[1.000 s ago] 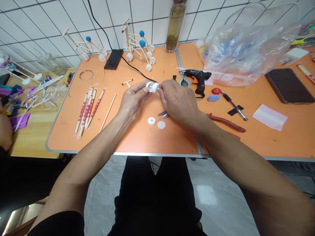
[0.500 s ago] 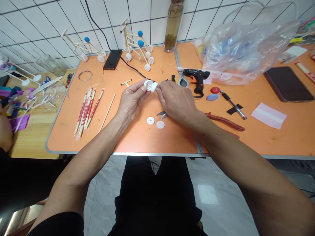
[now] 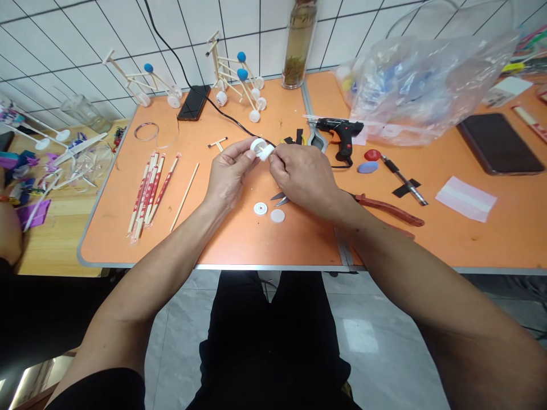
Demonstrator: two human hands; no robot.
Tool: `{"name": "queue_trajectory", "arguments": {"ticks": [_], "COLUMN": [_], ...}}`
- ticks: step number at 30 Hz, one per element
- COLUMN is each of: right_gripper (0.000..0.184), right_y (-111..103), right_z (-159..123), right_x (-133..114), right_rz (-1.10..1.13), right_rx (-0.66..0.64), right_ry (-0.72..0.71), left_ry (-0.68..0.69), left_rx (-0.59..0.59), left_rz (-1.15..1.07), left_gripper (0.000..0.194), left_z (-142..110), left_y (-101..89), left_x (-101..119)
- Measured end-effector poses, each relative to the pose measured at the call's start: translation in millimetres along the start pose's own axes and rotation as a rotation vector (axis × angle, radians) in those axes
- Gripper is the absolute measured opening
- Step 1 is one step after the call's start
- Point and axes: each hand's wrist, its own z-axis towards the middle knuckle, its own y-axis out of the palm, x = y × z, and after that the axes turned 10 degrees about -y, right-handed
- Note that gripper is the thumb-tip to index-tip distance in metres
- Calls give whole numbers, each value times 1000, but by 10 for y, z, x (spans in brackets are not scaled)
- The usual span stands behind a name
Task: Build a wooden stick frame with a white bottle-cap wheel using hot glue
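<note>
My left hand (image 3: 231, 175) pinches a pair of white plastic bottle caps (image 3: 258, 146) between thumb and fingers, one cap showing its hollow side. My right hand (image 3: 301, 176) is curled closed against the caps' right side. Whatever its fingertips grip is hidden behind the knuckles. Under that hand, two pointed metal blades (image 3: 280, 198) stick out to the left over the orange table (image 3: 239, 245). A white disc with a printed ring (image 3: 260, 209) and a plain pale disc (image 3: 277, 216) lie just below my hands.
Wrapped chopsticks (image 3: 147, 191) and one bare stick (image 3: 184, 196) lie left. Small stick models with cap wheels (image 3: 239, 85) stand at the back, near a phone (image 3: 194, 103) and a glass bottle (image 3: 299, 51). Rightward are a glue gun (image 3: 342, 132), red-handled pliers (image 3: 391, 209) and a plastic bag (image 3: 427, 85).
The caps have turned slightly between my fingers, and my right hand has shifted a little left. The whole view has drifted slightly.
</note>
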Motion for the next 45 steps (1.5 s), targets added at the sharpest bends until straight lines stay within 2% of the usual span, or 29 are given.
{"name": "queue_trajectory", "arguments": {"ticks": [7, 13, 20, 25, 38, 45], "right_gripper": [38, 38, 38, 41, 39, 39], "right_y": [-29, -132, -181, -186, -66, -35], "right_z": [73, 118, 117, 126, 113, 105], "right_x": [-15, -66, -135, -152, -145, -151], "right_rz": [244, 545, 660, 662, 566, 371], "right_rx": [5, -50, -41, -35, 5, 18], "right_ry": [81, 211, 286, 301, 282, 197], "left_ry": [19, 26, 85, 118, 186, 171], "left_rx": [81, 33, -19, -53, 18, 50], "left_rz": [47, -6, -5, -9, 45, 13], "left_gripper": [25, 30, 30, 34, 43, 36], "left_z": [7, 25, 115, 150, 104, 73], "left_y": [39, -1, -88, -125, -82, -44], "left_x": [-13, -43, -130, -160, -228, -222]}}
